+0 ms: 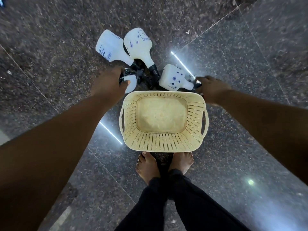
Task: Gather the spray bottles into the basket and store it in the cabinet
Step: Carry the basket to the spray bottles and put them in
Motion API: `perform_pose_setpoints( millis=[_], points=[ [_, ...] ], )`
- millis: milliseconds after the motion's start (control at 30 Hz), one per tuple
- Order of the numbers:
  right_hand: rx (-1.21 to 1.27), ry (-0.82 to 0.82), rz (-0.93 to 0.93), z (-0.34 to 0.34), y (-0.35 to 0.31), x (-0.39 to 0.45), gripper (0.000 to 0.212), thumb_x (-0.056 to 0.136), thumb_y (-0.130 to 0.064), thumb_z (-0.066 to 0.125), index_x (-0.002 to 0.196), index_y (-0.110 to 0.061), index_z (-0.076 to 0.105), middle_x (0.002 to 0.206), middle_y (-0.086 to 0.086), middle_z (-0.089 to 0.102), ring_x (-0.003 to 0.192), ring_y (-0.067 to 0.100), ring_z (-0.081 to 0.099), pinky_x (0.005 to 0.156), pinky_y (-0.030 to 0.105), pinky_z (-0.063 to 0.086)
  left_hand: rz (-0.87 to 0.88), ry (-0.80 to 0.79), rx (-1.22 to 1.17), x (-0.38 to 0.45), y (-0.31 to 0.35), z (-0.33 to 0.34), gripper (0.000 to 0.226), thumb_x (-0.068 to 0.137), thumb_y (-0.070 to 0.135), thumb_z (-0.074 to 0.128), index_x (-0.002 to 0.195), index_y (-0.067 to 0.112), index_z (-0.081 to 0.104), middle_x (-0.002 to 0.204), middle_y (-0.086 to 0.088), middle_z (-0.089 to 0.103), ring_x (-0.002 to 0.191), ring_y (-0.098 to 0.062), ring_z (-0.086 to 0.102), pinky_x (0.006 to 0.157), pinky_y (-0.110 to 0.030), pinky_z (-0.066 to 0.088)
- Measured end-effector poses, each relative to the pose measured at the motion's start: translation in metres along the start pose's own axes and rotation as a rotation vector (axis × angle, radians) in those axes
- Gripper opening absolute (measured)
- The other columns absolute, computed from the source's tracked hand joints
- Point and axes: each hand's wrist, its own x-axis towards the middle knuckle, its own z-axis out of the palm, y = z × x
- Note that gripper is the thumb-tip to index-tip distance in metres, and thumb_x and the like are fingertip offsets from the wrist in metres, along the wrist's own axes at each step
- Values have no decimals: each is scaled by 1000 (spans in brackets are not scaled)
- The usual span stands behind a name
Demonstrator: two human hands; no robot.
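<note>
Four white spray bottles lie on the dark stone floor (250, 47) at twelve o'clock of the cream basket (164, 145): a far left bottle (110, 46), a far middle bottle (139, 45), a near right bottle (174, 77) and a near left bottle (130, 84). The left hand (108, 83) has its fingers curled around the near left bottle's black trigger head, while the right hand (211, 90) closes on the near right bottle's nozzle at two o'clock of the basket. The basket stands empty just ahead of two bare feet (165, 164).
</note>
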Motion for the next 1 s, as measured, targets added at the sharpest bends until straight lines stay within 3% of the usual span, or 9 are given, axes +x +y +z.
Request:
perform_pose_setpoints(
  millis=[100,167,300,467,567,700,800,900,1000],
  points=[
    [-240,-79,-57,18,0,20,59,90,-51,49,144,-35,33,160,7,13,146,36,11,115,48,23,-35,55,-101,4,-1,8,27,91,30,50,111,13,57,107,-17,68,100,-37,62,84,-42,51],
    [-328,-70,-57,32,2,26,68,91,-49,47,149,-25,23,158,11,17,145,36,13,115,47,24,-46,66,-100,4,-3,11,27,91,31,48,112,16,55,107,-14,68,98,-36,62,83,-41,51],
    [-414,52,-48,40,2,27,48,91,-37,46,136,-23,42,136,10,47,129,30,41,106,43,34,-43,37,-72,0,-2,13,25,91,30,50,113,19,53,106,-13,67,98,-36,61,83,-43,50],
    [-408,107,-64,36,3,4,37,91,-19,48,128,-19,47,118,12,52,101,31,59,93,39,46,-103,25,-91,-21,6,1,24,93,27,50,111,12,54,108,-16,66,98,-38,61,77,-38,44],
    [-394,198,-99,27,6,-26,50,89,-16,53,134,-27,36,115,14,53,99,31,60,88,39,44,-174,111,-201,-48,11,-23,27,95,29,48,114,12,55,110,-17,67,100,-37,61,75,-35,40],
    [-196,342,5,-10,2,-79,38,87,-11,56,125,-15,50,101,24,62,88,41,63,83,48,48,-228,259,-376,-108,28,-73,29,94,30,53,115,10,58,96,-12,67,89,-30,60,71,-29,37],
    [188,362,223,-57,-11,-127,33,96,-19,46,128,-15,49,104,27,62,88,46,63,77,44,47,-223,305,-460,-155,44,-114,27,92,32,56,110,12,60,86,-3,62,80,-23,56,66,-29,38],
    [526,361,356,-89,-21,-185,34,97,-28,40,127,-15,47,106,29,61,92,46,60,72,43,47,-189,290,-464,-196,61,-148,28,89,34,60,105,12,64,83,-1,63,77,-21,59,59,-28,41],
    [588,382,305,-107,-48,-248,33,97,-28,43,125,-14,50,100,24,67,86,42,63,63,35,40,-202,177,-512,-228,81,-162,35,85,36,60,114,17,65,85,6,65,76,-13,60,63,-17,42]
  ],
)
